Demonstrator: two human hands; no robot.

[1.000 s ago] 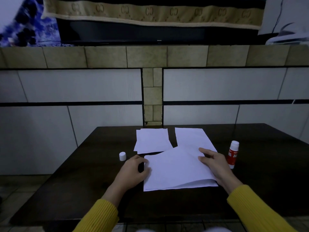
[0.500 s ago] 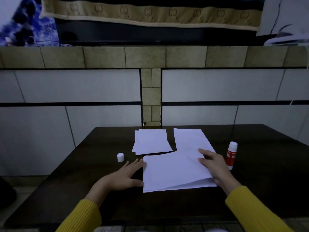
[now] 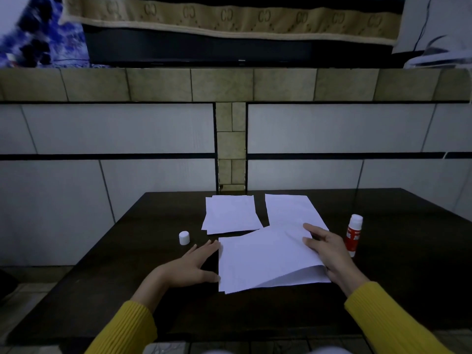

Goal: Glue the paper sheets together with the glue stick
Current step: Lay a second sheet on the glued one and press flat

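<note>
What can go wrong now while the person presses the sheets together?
1. The glue stick stands upright, uncapped, close beside the right hand; a sideways move could knock it over.
2. Its cap sits far away, so the glue may dry.
3. The near stack gapes at its right corner and may bond misaligned.

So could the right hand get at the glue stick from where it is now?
Probably yes. The glue stick stands upright just beyond the right hand, which lies flat on the paper sheets; nothing sits between them.

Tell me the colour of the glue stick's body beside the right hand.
Red with white lettering, under a white top: the upright plastic glue stick, clearest in the head view.
</note>
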